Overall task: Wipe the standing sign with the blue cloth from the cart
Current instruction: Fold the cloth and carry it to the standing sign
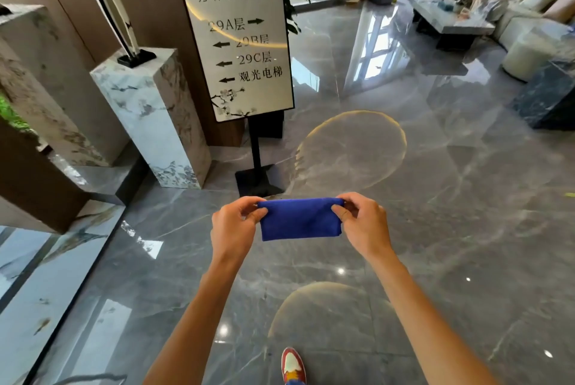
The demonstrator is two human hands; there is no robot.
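**Cloth folded and ready, sign not yet touched**

Both hands pinch the blue cloth (pixel 299 218) by its upper corners, the left hand (pixel 234 228) closing thumb and fingers on the left corner and the right hand (pixel 362 223) doing the same on the right, so the cloth hangs between them as a neat folded rectangle, held out over the polished floor (pixel 435 229). No cart is in view.

Ahead and a little to the left stands the standing sign (pixel 238 39), its pale lettered panel upright on a thin black post (pixel 257 148) with a flat black base (pixel 258 182) on the floor, just beside a marble pedestal (pixel 149 117). Cloth and sign are well apart, so to my eye the wiping has yet to begin.

To do it well, I would gather the fold into one palm for a flat pad, step close, and steady the panel's edge with the free hand, since that slim post looks likely to rock. Starting at the top edge and working down in overlapping passes should avoid streaks on the glossy face.
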